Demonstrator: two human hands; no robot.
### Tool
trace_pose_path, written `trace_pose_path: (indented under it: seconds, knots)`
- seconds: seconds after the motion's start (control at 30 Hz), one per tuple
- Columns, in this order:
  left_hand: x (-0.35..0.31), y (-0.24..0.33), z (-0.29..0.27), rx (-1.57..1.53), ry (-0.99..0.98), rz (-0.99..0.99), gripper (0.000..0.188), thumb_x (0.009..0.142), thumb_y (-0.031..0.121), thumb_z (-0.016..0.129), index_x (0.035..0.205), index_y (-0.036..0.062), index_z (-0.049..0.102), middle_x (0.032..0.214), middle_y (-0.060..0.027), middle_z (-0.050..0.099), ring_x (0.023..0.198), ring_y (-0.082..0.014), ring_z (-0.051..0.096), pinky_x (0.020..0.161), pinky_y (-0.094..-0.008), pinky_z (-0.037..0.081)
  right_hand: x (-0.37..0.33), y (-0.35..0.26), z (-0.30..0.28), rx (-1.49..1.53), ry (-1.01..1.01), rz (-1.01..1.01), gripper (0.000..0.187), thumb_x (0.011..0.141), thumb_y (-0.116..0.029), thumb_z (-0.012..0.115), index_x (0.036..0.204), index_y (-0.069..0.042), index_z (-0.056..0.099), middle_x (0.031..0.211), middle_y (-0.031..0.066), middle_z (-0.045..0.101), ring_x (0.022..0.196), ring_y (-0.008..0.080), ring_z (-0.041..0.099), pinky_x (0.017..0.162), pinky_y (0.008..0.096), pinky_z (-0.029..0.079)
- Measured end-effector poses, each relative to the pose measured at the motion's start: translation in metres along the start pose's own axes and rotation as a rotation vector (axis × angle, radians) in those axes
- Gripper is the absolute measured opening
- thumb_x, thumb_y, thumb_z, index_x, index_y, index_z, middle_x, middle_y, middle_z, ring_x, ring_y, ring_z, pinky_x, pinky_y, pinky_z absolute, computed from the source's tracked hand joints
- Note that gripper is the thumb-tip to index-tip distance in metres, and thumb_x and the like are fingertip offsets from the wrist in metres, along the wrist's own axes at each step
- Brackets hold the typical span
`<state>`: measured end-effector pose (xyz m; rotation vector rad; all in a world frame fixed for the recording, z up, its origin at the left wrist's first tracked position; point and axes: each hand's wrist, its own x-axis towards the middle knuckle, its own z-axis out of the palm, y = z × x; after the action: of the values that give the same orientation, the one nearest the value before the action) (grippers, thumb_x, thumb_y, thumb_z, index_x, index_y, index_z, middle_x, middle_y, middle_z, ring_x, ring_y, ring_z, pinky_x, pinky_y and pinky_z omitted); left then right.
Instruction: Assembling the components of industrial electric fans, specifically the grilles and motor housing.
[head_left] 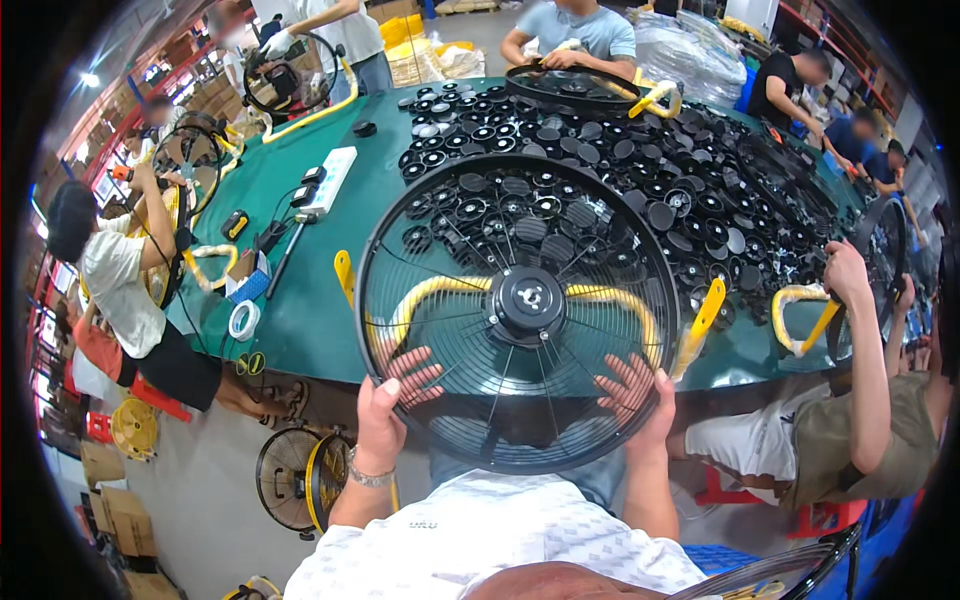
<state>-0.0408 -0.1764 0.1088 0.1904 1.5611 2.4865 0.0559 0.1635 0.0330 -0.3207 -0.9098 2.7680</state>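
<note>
Fan grille [527, 298] is held between left hand [383, 418] and right hand [655, 415], fingers spread behind its rim, at worktop's [300, 335] near edge.

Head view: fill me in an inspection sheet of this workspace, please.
Surface: smooth green table, partly covered.
Job's things: round black wire fan grille, held; yellow bent-tube bracket, partly seen through it.
Clutter: piled round black discs; white rectangular power strip; white tape roll.
Hands: left hand and right hand grip the grille's lower sides.
Cables: black plugs by the strip; cord routes unclear.
Surroundings: co-workers around the table; round black-and-yellow fan at lower left.
</note>
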Motion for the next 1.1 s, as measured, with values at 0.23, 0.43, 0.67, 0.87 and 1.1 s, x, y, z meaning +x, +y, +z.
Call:
trace_pose_path:
  seconds: [0.23, 0.43, 0.67, 0.87, 1.1]
  knots:
    - [-0.007, -0.06, -0.021, -0.066, 0.02, -0.093, 0.08, 0.084, 0.036, 0.062, 0.145, 0.004, 0.021, 0.136, -0.0253, 0.046, 0.118, -0.036, 0.055, 0.094, -0.0474, 0.051, -0.003, 0.021, -0.019, -0.025, 0.142, -0.049, 0.065, 0.096, -0.052, 0.042, 0.133, 0.001, 0.042, 0.137, 0.0248, 0.047, 0.118, 0.0399, 0.054, 0.084, 0.0395, 0.052]
    - [-0.006, -0.084, -0.04, -0.132, -0.055, -0.183, 0.083, 0.09, 0.036, 0.058, 0.149, 0.0045, 0.01, 0.14, -0.0228, 0.041, 0.12, -0.0346, 0.053, 0.097, -0.0473, 0.047, -0.003, 0.027, -0.034, -0.183, 0.161, -0.18, 0.072, 0.097, -0.056, 0.041, 0.142, 0.0, 0.035, 0.143, 0.0211, 0.043, 0.121, 0.0345, 0.052, 0.087, 0.0331, 0.049]
    - [-0.004, -0.058, -0.084, 0.512, 0.247, -0.057, 0.044, 0.099, 0.034, 0.053, 0.124, -0.0023, 0.051, 0.097, -0.0083, 0.066, 0.092, -0.0161, 0.064, 0.079, -0.0318, 0.053, -0.018, 0.026, -0.03, -0.168, 0.186, -0.057, 0.067, 0.095, -0.055, 0.044, 0.14, -0.006, 0.038, 0.136, 0.0178, 0.049, 0.12, 0.0315, 0.052, 0.088, 0.0412, 0.048]
    - [0.063, -0.067, -0.12, 0.713, 0.572, 0.589, 0.032, 0.097, 0.028, 0.057, 0.107, -0.0022, 0.058, 0.083, -0.0023, 0.06, 0.08, -0.0107, 0.056, 0.072, -0.0261, 0.048, -0.049, 0.035, 0.012, -0.251, 0.137, 0.042, 0.074, 0.089, -0.031, 0.056, 0.148, -0.006, 0.018, 0.133, 0.0252, 0.048, 0.113, 0.0395, 0.057, 0.08, 0.0451, 0.055]
    - [0.059, -0.058, -0.113, 0.873, 0.285, 0.212, 0.026, 0.098, 0.03, 0.057, 0.088, 0.0054, 0.058, 0.073, 0.0036, 0.049, 0.067, -0.009, 0.042, 0.057, -0.0278, 0.037, -0.032, 0.034, 0.002, -0.238, 0.101, -0.016, 0.079, 0.087, -0.027, 0.056, 0.148, -0.001, 0.013, 0.127, 0.0286, 0.053, 0.106, 0.0392, 0.063, 0.079, 0.0422, 0.056]
